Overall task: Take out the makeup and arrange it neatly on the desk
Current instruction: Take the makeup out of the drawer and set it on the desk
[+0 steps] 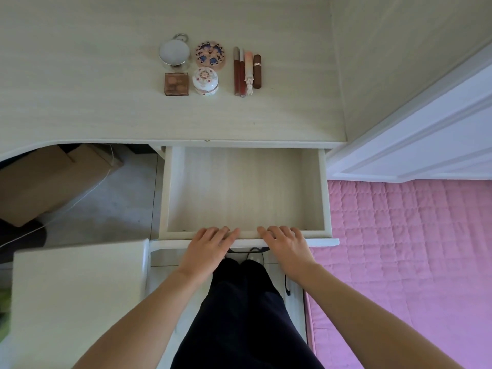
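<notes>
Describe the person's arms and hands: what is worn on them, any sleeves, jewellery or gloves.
Both arms are bare from the bottom edge of the picture to the fingertips: no sleeves show. The left hand and right hand wear no gloves, and no rings, watch or bracelets are visible. Nails look short and unpainted, though small.

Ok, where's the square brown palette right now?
On the desk, head view, left of the tubes: the square brown palette lies below the round mirror, beside the white floral jar.

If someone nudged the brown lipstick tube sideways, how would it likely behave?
The brown lipstick tube looks round and lies on its side, so it would probably roll. It looks rigid, probably light. The pink tube close beside it might stop it.
</notes>
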Available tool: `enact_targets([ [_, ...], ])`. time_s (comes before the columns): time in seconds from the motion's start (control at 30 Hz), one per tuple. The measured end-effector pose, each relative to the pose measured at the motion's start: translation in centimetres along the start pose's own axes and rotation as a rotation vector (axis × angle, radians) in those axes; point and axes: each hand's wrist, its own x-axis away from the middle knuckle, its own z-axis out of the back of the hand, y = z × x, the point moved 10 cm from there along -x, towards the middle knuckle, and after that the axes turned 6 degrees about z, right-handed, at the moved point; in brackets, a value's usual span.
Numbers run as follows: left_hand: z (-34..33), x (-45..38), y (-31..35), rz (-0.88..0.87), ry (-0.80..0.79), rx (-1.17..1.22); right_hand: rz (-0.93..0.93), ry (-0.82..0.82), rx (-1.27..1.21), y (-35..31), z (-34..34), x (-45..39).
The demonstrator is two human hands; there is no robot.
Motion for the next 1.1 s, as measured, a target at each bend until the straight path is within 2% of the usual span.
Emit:
enact_targets([
  [0.3,0.3,-2.3,-1.5,-0.006,-0.042,-0.018,0.016,-0.025,0.042,1.1,1.6,-1.9],
  [0.47,0.9,-4.1,-2.4,-0.009,-0.064,-0.036,0.017,0.099,0.152,1.8,4.8,-3.2],
  [0.7,2.2,-7.0,-3.8,-0.002,-0.042,-0.025,0.016,0.144,0.172,3.2,6.8,-5.2],
  [0.97,3.0,-9.9,-5.4,0.015,0.013,-0.022,0.030,0.057,0.109,4.9,7.5,-8.0],
  [1.1,3.2,-11.3,-6.3,0.018,0.055,-0.023,0.030,0.091,0.115,5.6,8.4,-9.0],
])
